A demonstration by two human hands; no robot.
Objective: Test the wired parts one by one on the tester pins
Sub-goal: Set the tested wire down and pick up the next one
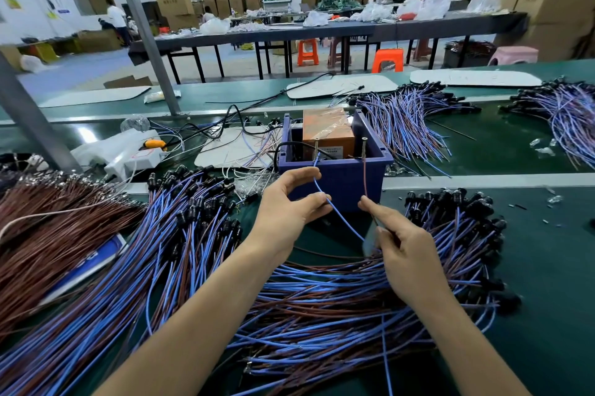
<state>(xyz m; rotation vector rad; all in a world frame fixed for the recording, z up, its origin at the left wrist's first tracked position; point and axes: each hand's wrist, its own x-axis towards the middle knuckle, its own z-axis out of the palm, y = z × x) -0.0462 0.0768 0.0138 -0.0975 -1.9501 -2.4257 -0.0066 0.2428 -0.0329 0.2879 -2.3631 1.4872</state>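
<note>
A blue plastic tester box (341,176) stands on the green bench, with an orange block (326,131) inside and two upright metal pins, the left pin (316,151) and the right pin (364,147). My left hand (289,205) pinches a blue wire (322,192) whose tip reaches up to the left pin. My right hand (405,244) pinches a brown wire (365,176) that rises to the right pin. Both wires belong to one part; its black end is hidden under my right hand.
Heaps of blue and brown wired parts with black heads lie around: a left heap (180,228), a heap under my right arm (354,305), and more beyond the box (409,118). A bundle of brown wires (48,221) lies far left. A slanted metal post (35,125) stands at left.
</note>
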